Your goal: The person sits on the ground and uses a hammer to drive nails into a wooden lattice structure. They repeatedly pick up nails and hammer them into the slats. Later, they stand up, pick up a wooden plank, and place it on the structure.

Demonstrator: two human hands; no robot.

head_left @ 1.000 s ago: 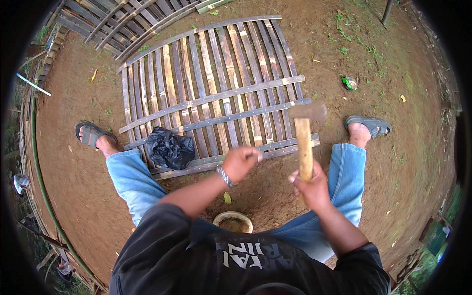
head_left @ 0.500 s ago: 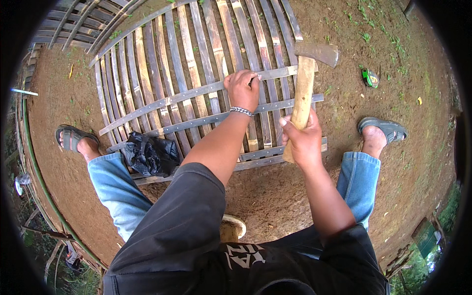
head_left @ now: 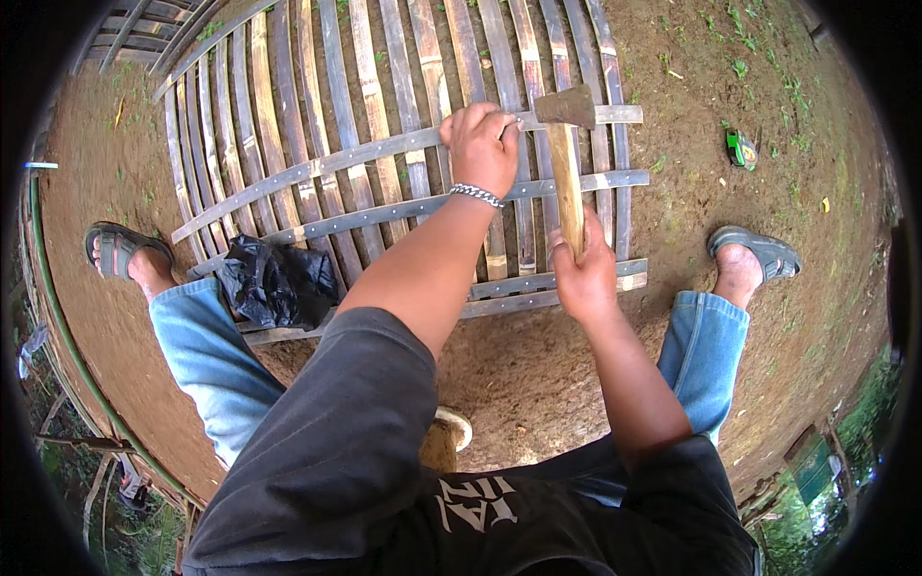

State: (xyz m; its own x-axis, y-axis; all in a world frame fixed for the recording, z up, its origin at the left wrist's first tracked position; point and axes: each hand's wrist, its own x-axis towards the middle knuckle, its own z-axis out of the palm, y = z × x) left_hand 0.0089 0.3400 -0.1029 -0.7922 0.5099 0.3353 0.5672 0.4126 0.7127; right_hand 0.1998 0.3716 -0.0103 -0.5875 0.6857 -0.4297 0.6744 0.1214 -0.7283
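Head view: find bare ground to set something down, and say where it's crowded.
Bare soil shows between the arms, nearer than the panel, and from its right end to the right sandal. Crowded: the panel's near-left corner, under the bag, and its right part, behind left hand, axe and right hand.
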